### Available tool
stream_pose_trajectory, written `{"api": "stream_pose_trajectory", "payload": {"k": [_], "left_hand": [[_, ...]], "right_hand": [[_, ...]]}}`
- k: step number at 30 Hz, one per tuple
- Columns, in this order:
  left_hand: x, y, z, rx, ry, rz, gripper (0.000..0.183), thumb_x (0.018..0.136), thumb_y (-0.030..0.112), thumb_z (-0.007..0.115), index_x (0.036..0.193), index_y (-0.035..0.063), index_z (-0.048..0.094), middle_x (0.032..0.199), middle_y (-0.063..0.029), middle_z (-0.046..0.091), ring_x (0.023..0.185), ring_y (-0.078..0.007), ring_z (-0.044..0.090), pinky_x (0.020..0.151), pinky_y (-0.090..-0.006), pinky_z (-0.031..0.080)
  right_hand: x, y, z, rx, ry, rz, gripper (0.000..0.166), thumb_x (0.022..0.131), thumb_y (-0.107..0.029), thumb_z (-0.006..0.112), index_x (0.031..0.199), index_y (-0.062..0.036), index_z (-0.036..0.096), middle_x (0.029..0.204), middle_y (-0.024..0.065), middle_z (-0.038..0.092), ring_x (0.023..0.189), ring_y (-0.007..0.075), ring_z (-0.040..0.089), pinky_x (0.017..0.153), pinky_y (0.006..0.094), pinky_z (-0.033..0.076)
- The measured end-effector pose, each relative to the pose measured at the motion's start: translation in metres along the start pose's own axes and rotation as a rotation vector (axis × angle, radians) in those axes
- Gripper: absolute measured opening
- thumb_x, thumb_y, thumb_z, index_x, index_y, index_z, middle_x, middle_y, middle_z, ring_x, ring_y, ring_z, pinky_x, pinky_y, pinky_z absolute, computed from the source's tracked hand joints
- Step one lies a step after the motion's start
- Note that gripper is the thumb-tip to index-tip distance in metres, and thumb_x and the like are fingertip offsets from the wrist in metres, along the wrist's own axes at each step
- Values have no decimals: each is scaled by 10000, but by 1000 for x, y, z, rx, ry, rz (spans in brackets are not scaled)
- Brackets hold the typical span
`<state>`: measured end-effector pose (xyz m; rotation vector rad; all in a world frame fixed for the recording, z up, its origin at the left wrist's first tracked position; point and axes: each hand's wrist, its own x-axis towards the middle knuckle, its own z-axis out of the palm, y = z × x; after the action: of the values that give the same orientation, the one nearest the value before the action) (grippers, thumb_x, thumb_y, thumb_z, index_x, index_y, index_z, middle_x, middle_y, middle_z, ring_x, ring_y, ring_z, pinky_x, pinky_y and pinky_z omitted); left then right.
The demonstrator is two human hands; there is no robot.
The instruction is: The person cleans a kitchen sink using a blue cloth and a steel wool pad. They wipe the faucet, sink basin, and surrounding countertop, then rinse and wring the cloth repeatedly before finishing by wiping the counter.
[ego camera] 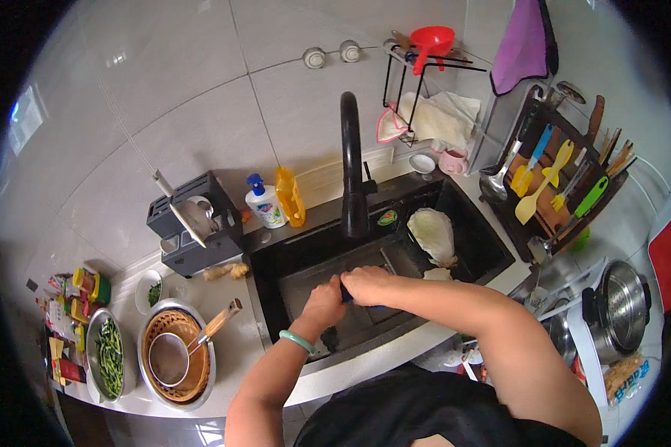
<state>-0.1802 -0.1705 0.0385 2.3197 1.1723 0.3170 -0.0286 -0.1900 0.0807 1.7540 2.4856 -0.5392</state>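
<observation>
Both my hands meet over the black sink, close together around a small dark blue item that they mostly hide; what it is I cannot tell. My left hand, below a pale green bangle, is curled at its left end. Curled over its right side is my right hand. A piece of napa cabbage lies in the sink's right part, and a smaller pale piece shows partly behind my right forearm. The black faucet rises behind my hands.
Left of the sink stand a metal bowl of cut green vegetables, a wicker basket holding a strainer, and ginger. A pump bottle and a yellow bottle stand behind. A utensil rack is at right.
</observation>
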Motion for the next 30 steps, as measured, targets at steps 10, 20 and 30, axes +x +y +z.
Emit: {"api": "stream_pose_trajectory", "payload": {"k": [10, 20, 30], "left_hand": [[-22, -8, 5, -1497, -526, -668, 135, 699, 86, 642, 729, 71, 511, 550, -2, 432, 413, -104, 370, 359, -201, 230], [-28, -39, -4, -1028, 16, -210, 377, 813, 83, 565, 1178, 36, 485, 1066, -131, 550, 811, -204, 584, 632, -297, 484], [-40, -9, -32, 229, 454, 541, 521, 641, 37, 664, 1143, 59, 529, 1265, -167, 484, 1199, -368, 454, 969, -450, 421]], "right_hand": [[10, 5, 15, -410, 302, -545, 126, 815, -182, 504, 864, -81, 561, 831, 68, 604, 803, 249, 635, 591, 377, 532], [-1, 6, 26, 216, 265, -10, 271, 743, -187, 623, 977, -81, 535, 907, 170, 615, 855, 343, 628, 701, 449, 510], [3, -16, 19, 1819, -799, 263, 216, 822, -260, 587, 884, -66, 512, 728, 32, 521, 514, 74, 454, 347, 160, 330]]}}
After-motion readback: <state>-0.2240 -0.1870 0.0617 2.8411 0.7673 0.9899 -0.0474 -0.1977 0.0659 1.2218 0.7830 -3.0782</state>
